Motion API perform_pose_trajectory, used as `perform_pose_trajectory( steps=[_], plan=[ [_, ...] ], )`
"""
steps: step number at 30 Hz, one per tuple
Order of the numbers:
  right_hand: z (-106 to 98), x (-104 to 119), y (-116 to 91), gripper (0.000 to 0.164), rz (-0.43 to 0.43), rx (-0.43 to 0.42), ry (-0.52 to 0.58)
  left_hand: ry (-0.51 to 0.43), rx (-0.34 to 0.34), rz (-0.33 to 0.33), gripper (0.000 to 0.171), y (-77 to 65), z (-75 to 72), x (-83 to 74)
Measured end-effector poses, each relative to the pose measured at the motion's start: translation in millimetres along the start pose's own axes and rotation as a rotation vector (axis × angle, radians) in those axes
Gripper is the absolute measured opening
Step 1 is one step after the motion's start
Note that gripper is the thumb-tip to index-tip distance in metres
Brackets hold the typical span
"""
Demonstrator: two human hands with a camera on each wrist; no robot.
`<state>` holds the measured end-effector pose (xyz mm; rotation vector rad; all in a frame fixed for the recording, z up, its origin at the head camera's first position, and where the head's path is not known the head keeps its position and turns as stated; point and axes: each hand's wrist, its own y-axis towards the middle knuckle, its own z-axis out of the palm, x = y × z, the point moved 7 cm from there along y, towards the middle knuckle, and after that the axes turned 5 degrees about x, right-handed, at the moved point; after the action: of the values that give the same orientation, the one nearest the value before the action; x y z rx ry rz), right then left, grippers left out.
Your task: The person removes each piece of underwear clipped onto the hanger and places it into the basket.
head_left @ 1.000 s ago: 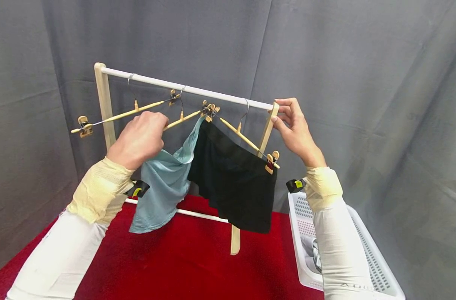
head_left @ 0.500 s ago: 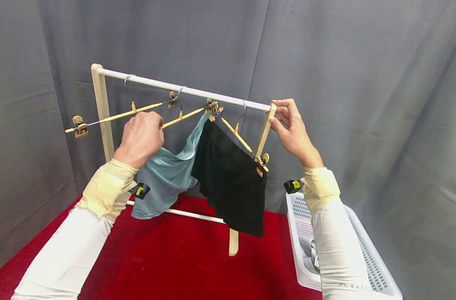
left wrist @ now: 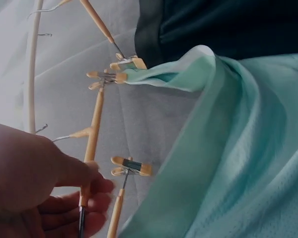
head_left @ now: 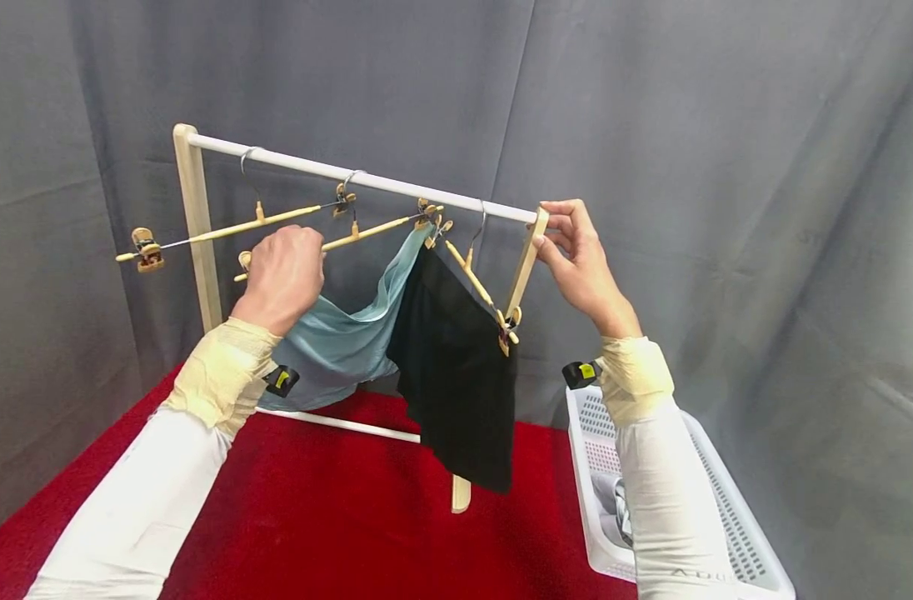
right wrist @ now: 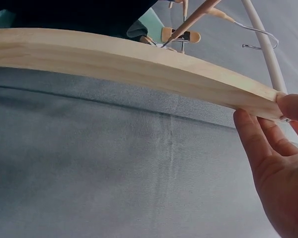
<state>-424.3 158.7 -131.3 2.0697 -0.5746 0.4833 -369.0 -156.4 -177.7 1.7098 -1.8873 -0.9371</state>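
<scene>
My left grip [head_left: 284, 271] pinches the middle hanger [head_left: 366, 232], right grip [head_left: 580, 267] the rack [head_left: 396, 185]; black garment [head_left: 456, 367] and blue cloth [head_left: 344, 350] hang, bare hanger [head_left: 227, 231] remains!

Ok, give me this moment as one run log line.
left hand: grips middle hanger; right hand: holds rack post; teal garment: clipped at middle hanger's far end; black garment: clipped to rightmost hanger
</scene>
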Motion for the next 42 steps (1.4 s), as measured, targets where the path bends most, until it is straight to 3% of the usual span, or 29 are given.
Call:
perform_pose_trajectory(
  steps=[16,26,35,42],
  plan=[
    [8,3,5,0.039,0.007,0.001,0.029,-0.002,-0.082,0.05,0.019,-2.9,-26.1,13.0],
    [3,4,1,0.039,0.023,-0.006,-0.01,0.047,-0.155,0.07,0.018,-11.5,-59.1,10.5],
    [1,2,0,0.04,0.037,0.008,0.009,0.035,-0.222,0.077,0.019,-37.7,-83.2,21.5],
    [0,2,-2,0.04,0.041,0.016,-0.003,-0.013,-0.236,0.045,0.017,-68.0,-92.3,38.1]
  ],
)
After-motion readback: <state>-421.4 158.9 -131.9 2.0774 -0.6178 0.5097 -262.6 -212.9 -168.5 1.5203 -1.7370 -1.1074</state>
